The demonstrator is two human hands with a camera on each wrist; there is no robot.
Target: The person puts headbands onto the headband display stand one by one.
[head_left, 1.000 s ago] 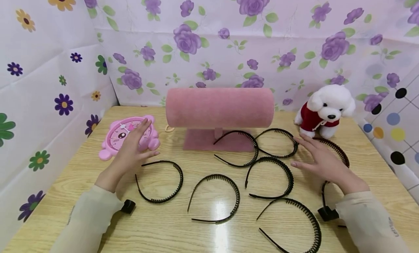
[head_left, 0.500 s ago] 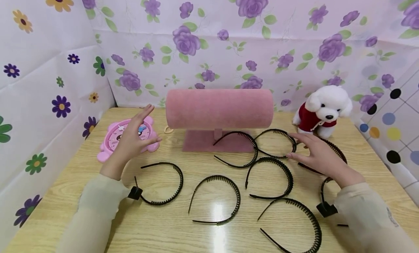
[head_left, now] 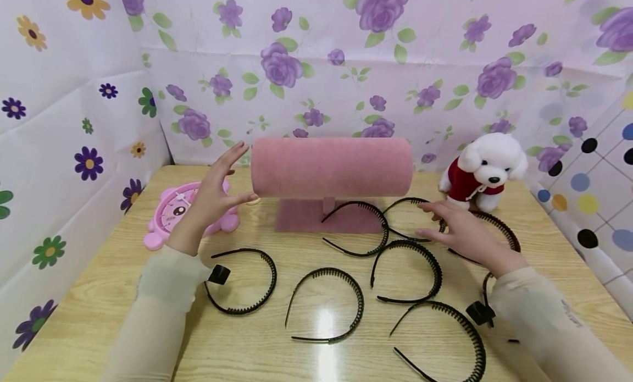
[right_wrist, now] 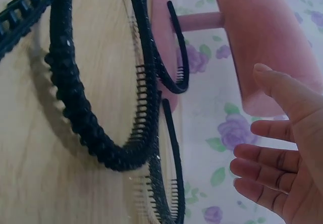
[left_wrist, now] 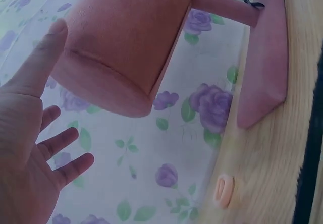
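Observation:
A pink velvety display stand (head_left: 331, 167) has a horizontal padded roll on a short post and flat base. My left hand (head_left: 210, 200) is raised at the roll's left end, fingers and thumb spread, holding nothing. In the left wrist view its thumb (left_wrist: 38, 57) overlaps the roll's end. My right hand (head_left: 460, 231), also spread and holding nothing, hovers right of the stand. It partly covers a black toothed headband (head_left: 403, 199) in the head view. Another headband (head_left: 378, 209) overlaps the stand's base.
Several black headbands lie across the wooden table, including ones at front centre (head_left: 360, 305), front right (head_left: 477, 338) and left (head_left: 273, 275). A pink clock (head_left: 168, 211) stands behind my left forearm. A white plush dog (head_left: 487, 167) sits back right. A small peach ring (left_wrist: 223, 191) lies near the stand.
My left hand has moved right and up from over the clock to the roll's left end. The right hand has drifted left toward the stand. The headbands stay in place.

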